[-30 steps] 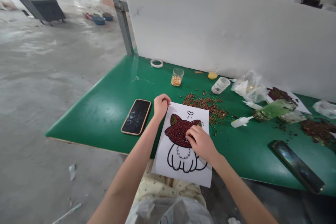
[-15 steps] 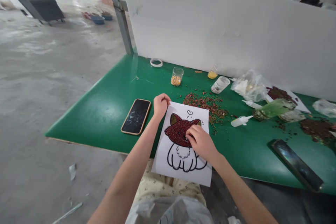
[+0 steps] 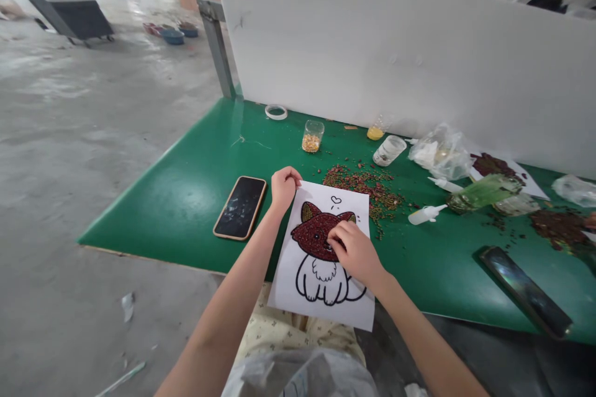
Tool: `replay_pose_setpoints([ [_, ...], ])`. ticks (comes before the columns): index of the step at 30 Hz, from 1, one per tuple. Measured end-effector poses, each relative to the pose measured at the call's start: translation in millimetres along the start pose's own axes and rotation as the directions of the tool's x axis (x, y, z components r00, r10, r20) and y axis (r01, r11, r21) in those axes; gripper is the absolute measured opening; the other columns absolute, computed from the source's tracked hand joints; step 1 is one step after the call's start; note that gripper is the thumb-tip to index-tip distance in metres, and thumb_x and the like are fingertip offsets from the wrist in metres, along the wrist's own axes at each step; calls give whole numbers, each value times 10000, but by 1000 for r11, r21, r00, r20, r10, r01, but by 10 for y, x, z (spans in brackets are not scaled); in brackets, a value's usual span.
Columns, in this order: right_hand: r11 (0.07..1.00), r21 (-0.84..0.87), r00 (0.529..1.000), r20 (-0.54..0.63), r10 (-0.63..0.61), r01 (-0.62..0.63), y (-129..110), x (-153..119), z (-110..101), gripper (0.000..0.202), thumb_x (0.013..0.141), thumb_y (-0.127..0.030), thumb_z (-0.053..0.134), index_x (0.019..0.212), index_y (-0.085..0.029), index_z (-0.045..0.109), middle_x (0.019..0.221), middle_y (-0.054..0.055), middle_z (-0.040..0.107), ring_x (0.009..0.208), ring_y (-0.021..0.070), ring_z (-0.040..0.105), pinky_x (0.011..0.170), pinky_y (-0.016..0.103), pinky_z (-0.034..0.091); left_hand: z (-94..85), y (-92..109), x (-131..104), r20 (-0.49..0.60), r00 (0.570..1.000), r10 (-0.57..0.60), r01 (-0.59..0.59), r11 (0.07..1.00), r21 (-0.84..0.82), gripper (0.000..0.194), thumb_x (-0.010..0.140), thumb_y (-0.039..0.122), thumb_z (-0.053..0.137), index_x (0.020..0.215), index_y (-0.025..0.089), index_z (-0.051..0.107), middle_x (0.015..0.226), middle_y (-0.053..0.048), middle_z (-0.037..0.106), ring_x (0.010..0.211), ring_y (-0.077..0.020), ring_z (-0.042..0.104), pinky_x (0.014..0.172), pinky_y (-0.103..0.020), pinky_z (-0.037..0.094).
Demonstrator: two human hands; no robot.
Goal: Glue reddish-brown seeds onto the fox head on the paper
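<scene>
A white sheet of paper (image 3: 288, 288) with an outlined fox-like animal lies over the green table's front edge. Its head is covered in dark red grains and its ears hold greenish ones; the body is plain white. My left hand (image 3: 285, 189) pinches the sheet's upper left corner. Over the animal's face, my right hand (image 3: 356, 251) has its fingertips pressed together; whatever they hold is too small to make out. Beyond the sheet's upper right lies a scatter of loose red and green beans (image 3: 367, 189).
A phone (image 3: 240, 208) lies left of the paper, another (image 3: 524, 291) at the right. Behind stand a cup of corn kernels (image 3: 312, 138) and a tipped clear cup (image 3: 390, 151). A glue bottle (image 3: 426, 215), a green jar (image 3: 487, 192) and plastic bags (image 3: 442, 152) lie rightward. A white partition (image 3: 372, 43) backs the table (image 3: 162, 198).
The whole view has shifted very slightly. Both hands keep nearly the same places on the paper, and nothing else has visibly moved.
</scene>
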State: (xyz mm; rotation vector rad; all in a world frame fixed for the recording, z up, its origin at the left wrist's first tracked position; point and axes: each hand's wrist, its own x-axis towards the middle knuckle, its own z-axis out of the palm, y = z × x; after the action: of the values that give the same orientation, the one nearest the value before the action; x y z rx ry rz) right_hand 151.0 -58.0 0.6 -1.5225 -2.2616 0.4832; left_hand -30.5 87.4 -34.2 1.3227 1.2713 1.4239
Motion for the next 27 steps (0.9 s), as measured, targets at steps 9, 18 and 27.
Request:
replay_pose_setpoints([
  [9, 999, -35, 999, 13, -34, 35, -67, 9, 111, 117, 843, -132, 489, 752, -202, 514, 831, 44, 555, 826, 203, 485, 713, 316, 396, 4, -5, 4, 2, 1000, -1, 1, 1000, 5, 237, 521, 87, 331, 551, 164, 553, 463, 23, 533, 424, -91, 482, 446, -191, 363],
  [18, 981, 139, 914, -366, 176, -133, 326, 39, -285, 168, 886, -267, 433, 798, -203, 562, 836, 45, 593, 804, 192, 540, 729, 311, 415, -4, 8, -4, 3, 1000, 5, -5, 1000, 8, 237, 516, 92, 328, 545, 167, 552, 463, 23, 527, 426, -92, 478, 438, -190, 354],
  [27, 945, 251, 780, -540, 316, -208, 909, -139, -175, 201, 865, -233, 372, 873, -186, 568, 831, 57, 611, 787, 201, 576, 729, 343, 448, -5, 4, -1, 9, 1000, -1, 0, 1000, 30, 234, 518, 101, 334, 548, 166, 557, 462, 24, 531, 419, -90, 478, 439, -189, 359],
])
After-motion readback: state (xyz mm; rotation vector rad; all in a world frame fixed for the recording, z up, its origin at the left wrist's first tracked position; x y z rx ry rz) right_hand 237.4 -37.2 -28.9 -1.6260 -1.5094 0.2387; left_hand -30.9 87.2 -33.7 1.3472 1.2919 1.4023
